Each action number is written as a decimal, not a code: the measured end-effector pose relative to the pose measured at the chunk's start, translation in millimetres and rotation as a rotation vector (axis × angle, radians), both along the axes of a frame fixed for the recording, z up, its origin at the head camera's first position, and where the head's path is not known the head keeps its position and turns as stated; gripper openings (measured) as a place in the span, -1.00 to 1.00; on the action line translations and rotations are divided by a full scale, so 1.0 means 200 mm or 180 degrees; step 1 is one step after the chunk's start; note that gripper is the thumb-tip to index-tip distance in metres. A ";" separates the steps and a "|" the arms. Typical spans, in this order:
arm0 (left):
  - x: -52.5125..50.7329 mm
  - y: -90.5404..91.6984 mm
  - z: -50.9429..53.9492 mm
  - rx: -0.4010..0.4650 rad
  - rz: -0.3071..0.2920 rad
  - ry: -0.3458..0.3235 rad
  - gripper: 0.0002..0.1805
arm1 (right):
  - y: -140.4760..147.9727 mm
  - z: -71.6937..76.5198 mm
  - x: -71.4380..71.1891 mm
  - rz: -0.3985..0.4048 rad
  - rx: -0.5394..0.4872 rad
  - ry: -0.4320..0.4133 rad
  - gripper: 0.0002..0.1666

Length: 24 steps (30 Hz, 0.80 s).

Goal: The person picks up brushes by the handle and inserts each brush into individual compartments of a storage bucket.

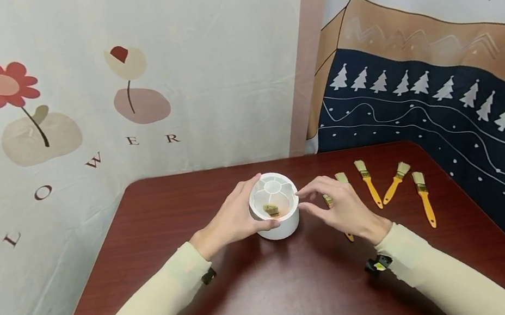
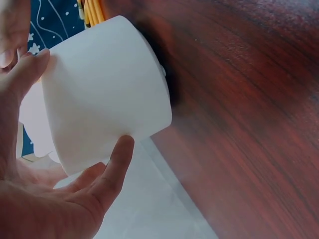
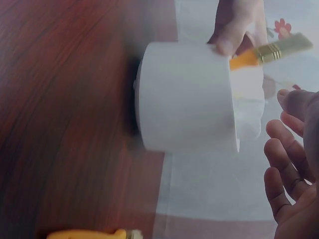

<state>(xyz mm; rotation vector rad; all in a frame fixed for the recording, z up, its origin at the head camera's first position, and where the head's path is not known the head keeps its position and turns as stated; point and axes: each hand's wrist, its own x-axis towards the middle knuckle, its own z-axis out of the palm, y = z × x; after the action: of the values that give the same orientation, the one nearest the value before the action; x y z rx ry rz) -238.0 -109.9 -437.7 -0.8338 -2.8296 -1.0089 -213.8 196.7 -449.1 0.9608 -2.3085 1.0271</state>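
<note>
A white round divided organizer (image 1: pixel 280 229) stands on the table, its top split into compartments by thin walls. My left hand (image 1: pixel 236 212) grips it from the left, thumb at the near side and fingers around the far side. One paintbrush (image 3: pixel 271 52) with a yellow handle leans in the organizer, bristles up and sticking out past the rim. My right hand (image 1: pixel 339 207) is just right of the rim, its fingers loosely bent and apart from the brush. In the right wrist view nothing lies between those fingers (image 3: pixel 279 149).
Several yellow-handled paintbrushes lie at the right on the dark red table (image 1: pixel 183 311), among them one brush (image 1: pixel 424 199) farthest right. Others are partly hidden behind my right hand. Printed curtains (image 1: pixel 219 74) hang behind and beside the table.
</note>
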 end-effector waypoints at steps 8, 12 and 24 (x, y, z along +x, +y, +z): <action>-0.03 -0.01 0.01 -0.0077 -0.0119 -0.0087 0.41 | 0.11 -0.01 -0.02 -0.0301 0.0058 -0.0111 -0.62; -0.04 -0.02 0.02 -0.0077 -0.0224 -0.0166 0.42 | 0.17 -0.02 -0.03 -0.0459 0.0144 -0.0155 -0.63; -0.03 -0.03 0.02 0.0046 -0.0229 -0.0269 0.48 | 0.31 -0.05 -0.09 -0.0765 0.0271 -0.0307 -0.62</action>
<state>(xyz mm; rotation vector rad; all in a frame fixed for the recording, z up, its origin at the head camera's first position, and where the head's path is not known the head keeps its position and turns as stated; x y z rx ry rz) -244.6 -115.1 -434.1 -0.9194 -2.8772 -1.0980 -231.6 258.2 -459.7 0.6557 -2.4909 0.8997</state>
